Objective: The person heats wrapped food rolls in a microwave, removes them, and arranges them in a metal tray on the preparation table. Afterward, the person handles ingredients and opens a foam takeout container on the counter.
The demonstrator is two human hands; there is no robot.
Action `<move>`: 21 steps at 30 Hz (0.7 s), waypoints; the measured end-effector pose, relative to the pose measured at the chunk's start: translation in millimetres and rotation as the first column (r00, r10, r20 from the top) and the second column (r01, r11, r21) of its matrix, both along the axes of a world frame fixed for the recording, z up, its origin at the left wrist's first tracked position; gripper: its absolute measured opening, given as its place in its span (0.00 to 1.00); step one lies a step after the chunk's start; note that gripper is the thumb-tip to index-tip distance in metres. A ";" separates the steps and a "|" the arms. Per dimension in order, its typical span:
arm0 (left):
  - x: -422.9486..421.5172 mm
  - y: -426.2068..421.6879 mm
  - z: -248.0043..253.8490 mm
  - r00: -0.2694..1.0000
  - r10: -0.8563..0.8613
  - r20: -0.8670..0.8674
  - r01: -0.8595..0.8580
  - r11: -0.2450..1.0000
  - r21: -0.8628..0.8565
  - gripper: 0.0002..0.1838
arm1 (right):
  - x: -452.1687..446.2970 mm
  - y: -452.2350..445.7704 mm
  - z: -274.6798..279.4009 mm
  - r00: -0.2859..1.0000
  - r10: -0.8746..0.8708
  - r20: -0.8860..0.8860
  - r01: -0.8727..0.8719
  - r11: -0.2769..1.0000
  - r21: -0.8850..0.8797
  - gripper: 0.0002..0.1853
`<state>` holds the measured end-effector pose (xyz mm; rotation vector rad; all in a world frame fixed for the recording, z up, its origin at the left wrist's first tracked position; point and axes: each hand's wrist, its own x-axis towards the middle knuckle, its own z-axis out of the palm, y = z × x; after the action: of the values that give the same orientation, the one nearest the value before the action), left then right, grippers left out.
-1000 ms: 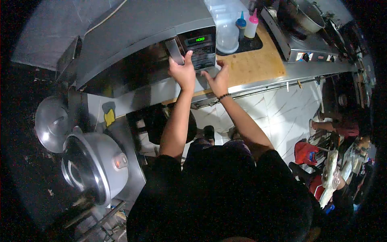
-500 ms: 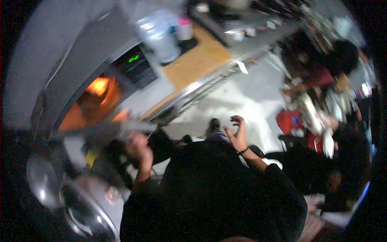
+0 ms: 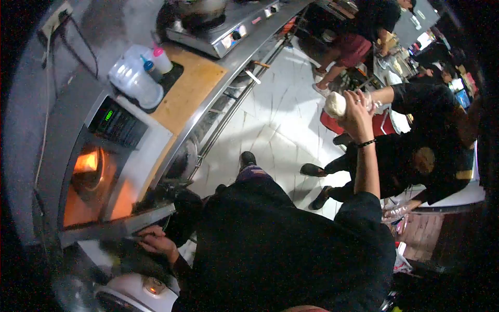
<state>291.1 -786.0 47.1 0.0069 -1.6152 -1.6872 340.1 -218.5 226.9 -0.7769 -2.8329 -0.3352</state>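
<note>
The microwave [image 3: 143, 122] stands with its door [image 3: 119, 226] swung open and its inside lit orange. At the outer end of the door, my left hand [image 3: 158, 243] has its fingers bent against the edge. My right hand [image 3: 357, 118], with a dark beaded bracelet, is raised over the floor and closed round a pale, rounded bundle [image 3: 336, 105]. A co-worker's gloved hand [image 3: 371, 102] is right beside my right fingers; whether it still touches the bundle is hidden.
Bottles [image 3: 162, 61], a clear plastic container [image 3: 138, 86] and a wooden board [image 3: 189, 88] lie by a stove [image 3: 218, 36]. A rice cooker [image 3: 148, 288] stands lower left. The co-worker in black [image 3: 431, 130] stands at right; another person in dark red shorts [image 3: 355, 50] is farther off.
The microwave door has swung open. My left hand has moved down and left with it. My right hand has reached out to the right and taken hold of the pale bundle. The view has turned right.
</note>
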 end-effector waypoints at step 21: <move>87.0 30.4 -23.5 0.881 0.471 -0.040 -0.463 0.877 0.127 0.26 | -123.2 -149.8 -65.8 0.824 0.104 -0.557 -0.518 -0.260 -0.815 0.17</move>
<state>378.1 -755.6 23.6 0.3656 -1.3270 -1.3776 216.9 -368.3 161.1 0.0339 -2.1887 2.1967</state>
